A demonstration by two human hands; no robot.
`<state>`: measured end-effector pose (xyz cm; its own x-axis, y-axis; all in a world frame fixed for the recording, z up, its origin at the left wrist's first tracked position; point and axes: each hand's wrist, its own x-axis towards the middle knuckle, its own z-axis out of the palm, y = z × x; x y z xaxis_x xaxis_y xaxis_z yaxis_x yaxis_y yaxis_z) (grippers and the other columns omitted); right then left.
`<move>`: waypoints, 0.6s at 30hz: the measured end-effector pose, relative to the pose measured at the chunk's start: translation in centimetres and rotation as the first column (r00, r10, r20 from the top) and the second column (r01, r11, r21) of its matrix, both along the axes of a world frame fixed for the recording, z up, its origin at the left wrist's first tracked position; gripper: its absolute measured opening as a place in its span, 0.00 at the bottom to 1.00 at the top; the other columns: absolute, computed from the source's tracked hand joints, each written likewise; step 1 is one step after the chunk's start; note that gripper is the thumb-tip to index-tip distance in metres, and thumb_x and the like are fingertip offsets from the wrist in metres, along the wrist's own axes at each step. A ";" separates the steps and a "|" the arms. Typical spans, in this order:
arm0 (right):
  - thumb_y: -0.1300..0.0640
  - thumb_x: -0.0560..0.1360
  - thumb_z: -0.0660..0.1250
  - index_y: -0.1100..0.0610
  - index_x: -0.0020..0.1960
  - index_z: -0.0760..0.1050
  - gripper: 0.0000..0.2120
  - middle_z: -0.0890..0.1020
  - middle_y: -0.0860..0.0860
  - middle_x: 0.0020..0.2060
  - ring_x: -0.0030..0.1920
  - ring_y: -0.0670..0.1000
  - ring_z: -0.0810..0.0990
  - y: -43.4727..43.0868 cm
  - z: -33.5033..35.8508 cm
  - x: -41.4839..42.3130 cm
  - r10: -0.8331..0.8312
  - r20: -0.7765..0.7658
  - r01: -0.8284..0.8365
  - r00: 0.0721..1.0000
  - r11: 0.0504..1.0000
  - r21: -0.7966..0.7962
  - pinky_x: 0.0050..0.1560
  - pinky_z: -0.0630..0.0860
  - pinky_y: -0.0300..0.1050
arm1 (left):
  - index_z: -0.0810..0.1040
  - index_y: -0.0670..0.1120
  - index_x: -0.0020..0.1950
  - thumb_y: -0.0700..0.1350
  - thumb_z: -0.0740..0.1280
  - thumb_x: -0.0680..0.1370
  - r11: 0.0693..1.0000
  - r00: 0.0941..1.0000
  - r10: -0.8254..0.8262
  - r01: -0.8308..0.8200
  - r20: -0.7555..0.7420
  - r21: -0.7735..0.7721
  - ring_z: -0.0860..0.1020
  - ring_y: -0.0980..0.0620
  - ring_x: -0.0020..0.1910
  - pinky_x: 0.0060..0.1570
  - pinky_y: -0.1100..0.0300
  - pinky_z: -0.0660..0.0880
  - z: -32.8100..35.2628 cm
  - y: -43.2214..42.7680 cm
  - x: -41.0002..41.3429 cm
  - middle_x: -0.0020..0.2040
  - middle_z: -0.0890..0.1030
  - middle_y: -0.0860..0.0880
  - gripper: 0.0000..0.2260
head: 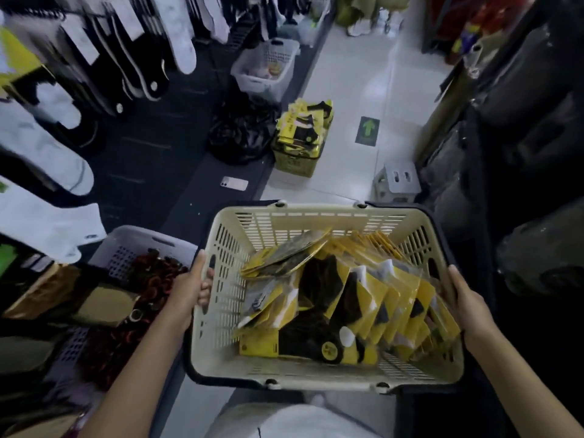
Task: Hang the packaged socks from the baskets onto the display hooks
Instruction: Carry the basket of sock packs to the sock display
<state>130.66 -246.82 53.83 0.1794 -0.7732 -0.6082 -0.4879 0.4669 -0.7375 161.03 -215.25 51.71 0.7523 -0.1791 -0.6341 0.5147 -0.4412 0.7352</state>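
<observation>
A display wall of hanging white and black socks [63, 172] fills the left side, above a dark ledge [202, 197]. In front of the person, a cream basket [316, 213] with a dark handle folded down round its rim is held up in both hands, over the pale tiled floor [347, 90]. It is loaded with packaged socks [347, 298] in yellow and black, stacked on edge and leaning leftward, with a few lying flat.

Both bare forearms reach in from the bottom corners and converge on the basket's two short sides. The left grip [189, 289] is closed on the left rim, thumb on top and fingertips curled through the wall's slots. The right grip [467, 301] clasps the right rim; its fingers are hidden below the edge, so it seems wrapped round it rather than merely resting there.

A grey basket [139, 241] of dark reddish items sits just left of the left forearm. Farther down the aisle, a yellow basket [295, 161] on the floor is heaped with more yellow packs [303, 124], touching a black bag [240, 131]; beyond them is a white basket [268, 63]. A small pale stool [398, 181] stands near the cream basket's far right corner. A phone [234, 184] lies on the ledge, and a green arrow sticker [367, 130] marks the floor.
</observation>
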 end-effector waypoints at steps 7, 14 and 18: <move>0.36 0.76 0.60 0.61 0.58 0.79 0.29 0.83 0.59 0.49 0.50 0.60 0.81 -11.1 -1.7 16.4 0.098 -0.017 -0.097 0.995 0.995 0.008 0.54 0.76 0.54 | 0.71 0.46 0.34 0.65 0.59 0.76 0.994 0.992 0.109 -0.109 -0.059 0.003 0.62 0.57 0.16 0.18 0.68 0.60 -1.5 -8.9 14.3 0.19 0.65 0.55 0.23; 0.38 0.76 0.60 0.62 0.57 0.78 0.27 0.82 0.57 0.46 0.46 0.56 0.79 -20.6 -0.9 31.9 0.238 -0.023 -0.239 0.971 0.970 -0.037 0.48 0.73 0.49 | 0.71 0.46 0.34 0.64 0.59 0.76 0.956 0.955 0.291 -0.292 -0.048 -0.016 0.62 0.57 0.16 0.17 0.67 0.59 -1.1 -13.6 23.7 0.19 0.64 0.54 0.23; 0.38 0.76 0.60 0.56 0.52 0.78 0.22 0.81 0.51 0.39 0.40 0.51 0.79 -25.5 -1.9 41.3 0.417 -0.043 -0.419 0.908 0.906 -0.052 0.42 0.74 0.47 | 0.70 0.46 0.34 0.63 0.59 0.77 0.888 0.888 0.457 -0.459 -0.050 -0.029 0.61 0.57 0.17 0.18 0.67 0.58 -2.4 -15.5 26.0 0.21 0.65 0.54 0.22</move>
<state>171.94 -272.32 51.90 0.4767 -0.6658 -0.5740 -0.6512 0.1712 -0.7394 187.05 -230.80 49.29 0.7301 0.1539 -0.6658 0.6827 -0.1209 0.7206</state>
